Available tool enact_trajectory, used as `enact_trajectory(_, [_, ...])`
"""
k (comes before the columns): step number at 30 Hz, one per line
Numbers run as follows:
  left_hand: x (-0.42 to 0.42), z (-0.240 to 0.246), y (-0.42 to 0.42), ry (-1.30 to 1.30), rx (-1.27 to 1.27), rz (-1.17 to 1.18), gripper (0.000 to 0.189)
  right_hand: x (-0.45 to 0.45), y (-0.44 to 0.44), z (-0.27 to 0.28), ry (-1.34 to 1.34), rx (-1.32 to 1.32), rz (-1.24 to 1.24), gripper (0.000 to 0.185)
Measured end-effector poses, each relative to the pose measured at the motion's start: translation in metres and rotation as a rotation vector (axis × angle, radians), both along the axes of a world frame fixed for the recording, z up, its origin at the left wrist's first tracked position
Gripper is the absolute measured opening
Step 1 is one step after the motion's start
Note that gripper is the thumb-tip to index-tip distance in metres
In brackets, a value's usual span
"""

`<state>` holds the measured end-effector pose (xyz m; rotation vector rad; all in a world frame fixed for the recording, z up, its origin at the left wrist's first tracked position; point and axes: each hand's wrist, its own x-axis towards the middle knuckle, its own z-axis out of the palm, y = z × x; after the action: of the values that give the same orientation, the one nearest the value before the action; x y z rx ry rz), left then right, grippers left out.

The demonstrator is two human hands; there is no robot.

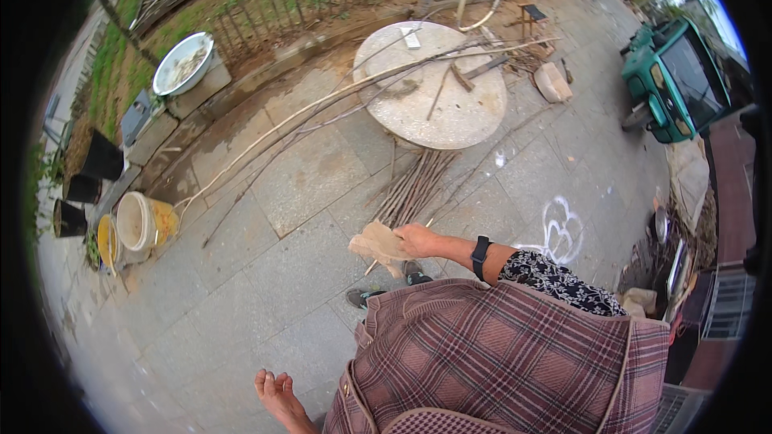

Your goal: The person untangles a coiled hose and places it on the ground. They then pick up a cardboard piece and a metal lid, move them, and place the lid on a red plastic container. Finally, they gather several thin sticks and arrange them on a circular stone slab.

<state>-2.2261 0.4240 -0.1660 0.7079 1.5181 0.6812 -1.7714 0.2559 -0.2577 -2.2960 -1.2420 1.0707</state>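
Note:
My right hand (416,240), below a dark wristwatch (480,256), grips a beige floppy piece (380,241); whether it is cloth, a glove or cardboard I cannot tell. Just beyond it, a bundle of thin sticks (422,184) lies on the paving, partly hidden by the beige piece. Low in the view, my left hand (278,395) hangs over the ground with loosely curled fingers and nothing in it. Ahead stands a round stone table (440,123). Long thin branches (313,110) lie across it and slope down to the left, and a short hand tool (470,74) rests on top.
At left stand yellow-and-white buckets (136,223), black plant pots (99,157) and a pale blue basin (184,64) on a block. A low kerb (265,75) borders the garden soil. A green three-wheeled vehicle (669,81) is parked at right. A small folding stool (533,15) stands behind the table.

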Motion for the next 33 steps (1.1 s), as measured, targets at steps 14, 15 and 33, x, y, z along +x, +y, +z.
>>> enact_trajectory(14, [0.142, -0.02, 0.028, 0.068, 0.035, -1.073, 0.032, 0.049, -0.25, -0.005, 0.347, -0.001, -0.794, 0.033])
enact_trajectory(15, [0.16, -0.009, 0.02, 0.072, -0.006, -1.002, 0.031, 0.059, -0.299, 0.003, 0.412, 0.031, -0.829, 0.029])
enact_trajectory(33, [0.21, 0.046, 0.007, 0.121, 0.279, -0.943, 0.009, 0.17, -0.465, 0.08, -0.255, 0.297, -1.859, 0.028])
